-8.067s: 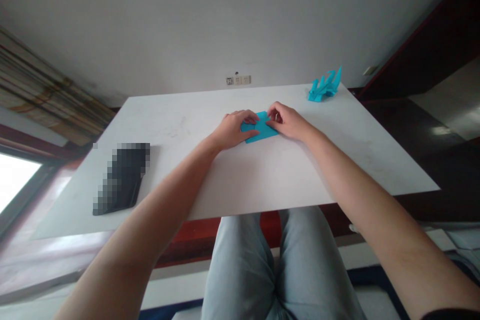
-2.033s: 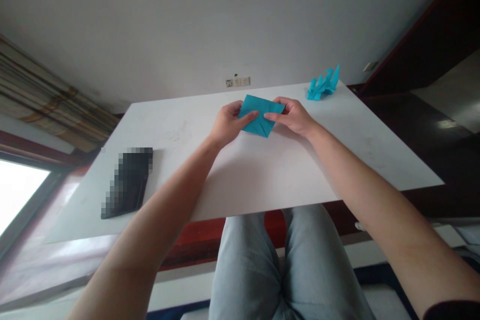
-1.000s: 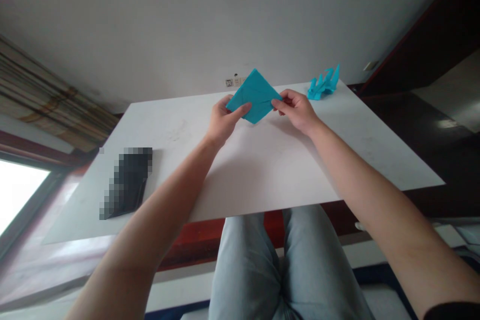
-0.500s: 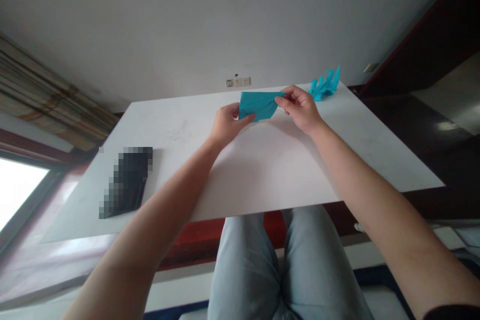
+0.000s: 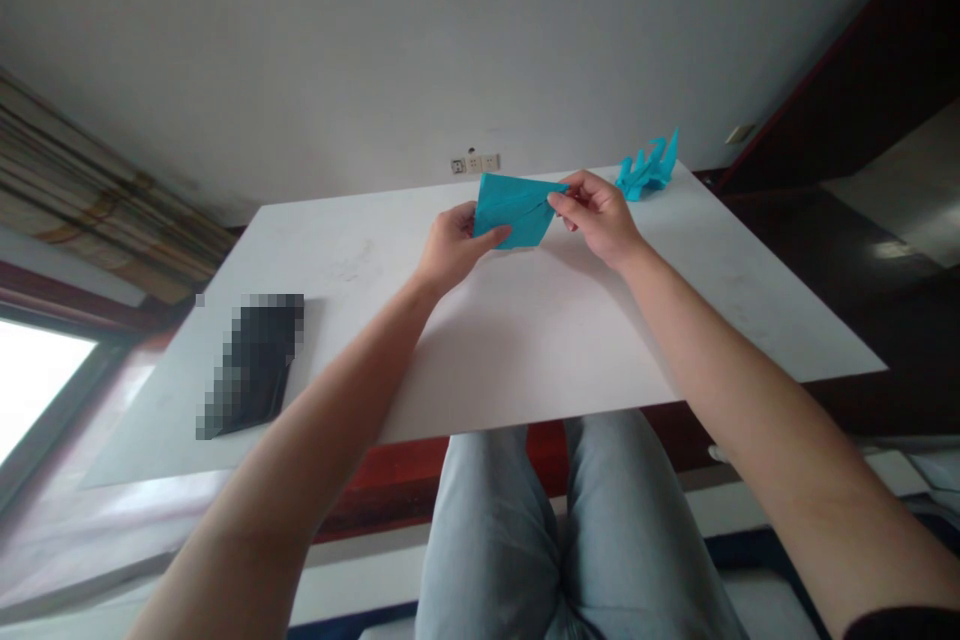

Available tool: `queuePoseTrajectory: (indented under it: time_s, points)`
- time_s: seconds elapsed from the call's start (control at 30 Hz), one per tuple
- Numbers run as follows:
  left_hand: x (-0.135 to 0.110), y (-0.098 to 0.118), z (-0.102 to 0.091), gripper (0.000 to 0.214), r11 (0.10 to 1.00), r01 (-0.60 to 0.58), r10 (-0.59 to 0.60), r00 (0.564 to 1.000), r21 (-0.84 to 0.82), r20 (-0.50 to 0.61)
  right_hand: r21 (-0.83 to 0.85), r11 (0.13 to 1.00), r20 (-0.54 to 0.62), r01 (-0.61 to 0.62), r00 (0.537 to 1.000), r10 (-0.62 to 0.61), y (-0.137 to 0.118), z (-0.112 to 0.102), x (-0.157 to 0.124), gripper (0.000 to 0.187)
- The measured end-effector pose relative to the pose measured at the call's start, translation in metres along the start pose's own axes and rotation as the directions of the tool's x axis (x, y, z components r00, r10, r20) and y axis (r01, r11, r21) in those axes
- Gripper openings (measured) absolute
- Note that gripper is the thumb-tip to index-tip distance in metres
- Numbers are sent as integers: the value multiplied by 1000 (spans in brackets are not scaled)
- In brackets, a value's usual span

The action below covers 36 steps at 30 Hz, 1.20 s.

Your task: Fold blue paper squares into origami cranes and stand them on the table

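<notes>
A folded sheet of blue paper [image 5: 516, 210] is held up between both hands, above the far part of the white table. Creases run across its face. My left hand [image 5: 456, 245] grips its left side, thumb across the front and fingers behind. At the upper right corner, my right hand [image 5: 596, 212] pinches the paper between thumb and fingers. Just beyond that hand stand blue origami cranes [image 5: 649, 170], grouped close together. The back of the sheet is hidden from view.
The white table [image 5: 555, 350] reaches to the wall, where power sockets [image 5: 475, 164] sit just above its far edge. A dark, pixelated flat object [image 5: 255, 370] lies at the left. Curtains [image 5: 97, 190] hang at the far left.
The blue paper's top left corner has risen, and more of its face now shows toward me. Both hands keep their hold in nearly the same place.
</notes>
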<state>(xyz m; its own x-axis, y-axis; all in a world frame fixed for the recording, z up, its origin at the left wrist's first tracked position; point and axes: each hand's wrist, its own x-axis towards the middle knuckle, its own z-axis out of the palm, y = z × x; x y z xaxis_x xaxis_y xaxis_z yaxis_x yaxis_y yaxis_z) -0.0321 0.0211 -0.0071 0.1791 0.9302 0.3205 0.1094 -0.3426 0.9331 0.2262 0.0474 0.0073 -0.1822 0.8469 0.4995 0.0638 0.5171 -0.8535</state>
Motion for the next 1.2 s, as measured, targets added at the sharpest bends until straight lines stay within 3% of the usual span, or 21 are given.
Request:
queuePoseTrajectory:
  time_s: [0.4, 0.73, 1.0, 1.1, 1.2]
  points:
    - [9, -16, 0, 82, 989, -29, 17, 996, -142, -83, 3, 998, 51, -62, 997, 61, 0, -2, 0, 74]
    - [13, -26, -4, 90, 994, -50, 31, 983, -100, -179, 13, 996, 104, -91, 991, 89, 7, -3, -4, 62]
    - [9, -17, -2, 82, 997, -76, 75, 987, -4, -143, 35, 996, 147, -86, 986, 80, 6, 0, -5, 67]
    - [5, -8, -2, 66, 991, -112, 118, 989, 67, -86, 96, 987, 164, -130, 980, 113, 9, 0, -7, 80]
    - [1, 0, -1, 62, 994, -109, 109, 994, 30, 3, 157, 968, 203, -195, 966, 161, 8, 2, -9, 96]
